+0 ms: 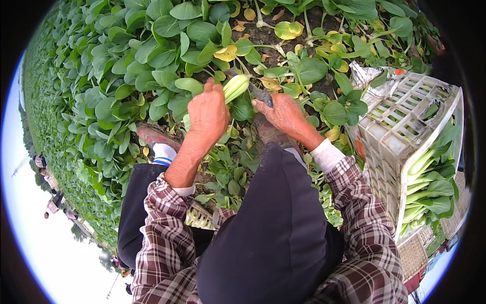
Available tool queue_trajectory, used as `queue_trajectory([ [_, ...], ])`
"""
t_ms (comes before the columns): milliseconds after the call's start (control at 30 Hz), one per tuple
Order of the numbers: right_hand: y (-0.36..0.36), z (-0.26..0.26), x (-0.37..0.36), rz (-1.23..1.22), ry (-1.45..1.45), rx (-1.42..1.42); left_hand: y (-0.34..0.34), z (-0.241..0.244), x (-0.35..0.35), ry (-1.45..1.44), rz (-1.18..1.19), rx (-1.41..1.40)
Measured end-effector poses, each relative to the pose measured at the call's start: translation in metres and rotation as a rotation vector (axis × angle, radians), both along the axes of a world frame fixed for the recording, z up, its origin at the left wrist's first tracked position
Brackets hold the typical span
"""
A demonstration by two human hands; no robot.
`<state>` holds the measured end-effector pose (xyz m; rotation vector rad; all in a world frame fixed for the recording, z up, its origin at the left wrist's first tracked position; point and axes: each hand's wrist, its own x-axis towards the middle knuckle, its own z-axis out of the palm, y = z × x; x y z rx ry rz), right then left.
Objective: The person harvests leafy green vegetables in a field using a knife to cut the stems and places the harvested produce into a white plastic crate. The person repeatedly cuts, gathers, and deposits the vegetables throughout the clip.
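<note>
My left hand (208, 109) is closed around a head of bok choy (236, 88). Its pale trimmed-looking base points up and to the right, while the leaves hang below my fingers. In my right hand (285, 115) is a dark knife-like tool (262, 95), its grey part reaching up-left towards the base of the bok choy. Part of the tool is hidden behind the stalks, and whether it touches them I cannot tell. Soil with yellowed leaves (289, 30) and cut stalks lies just beyond both hands.
Dense rows of growing bok choy (152, 49) fill the left. At right, a white plastic crate (383, 140) lies tipped on its side with bok choy (429, 190) inside. A crumpled printed sack (370, 81) lies against it. My shoes (159, 136) stand among plants; people (53, 205) appear far left.
</note>
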<state>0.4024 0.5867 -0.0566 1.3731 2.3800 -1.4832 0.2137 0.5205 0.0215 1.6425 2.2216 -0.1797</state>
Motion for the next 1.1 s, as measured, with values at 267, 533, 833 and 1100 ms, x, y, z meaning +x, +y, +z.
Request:
queue_trajectory([
  [267, 0.013, -0.026, -0.035, 0.278, -0.016, 0.079, -0.053, -0.022, -0.025, 0.072, -0.006, -0.112],
  [533, 0.022, -0.026, -0.051, 0.386, -0.08, -0.074, -0.067, -0.019, -0.026, -0.039, 0.11, -0.085],
  [833, 0.015, -0.046, -0.068, 0.412, -0.056, 0.047, -0.07, -0.023, -0.027, -0.17, 0.285, -0.06],
  [1100, 0.008, -0.026, -0.033, 0.534, -0.206, 0.018, -0.106, -0.062, -0.037, -0.589, 0.581, 0.205],
])
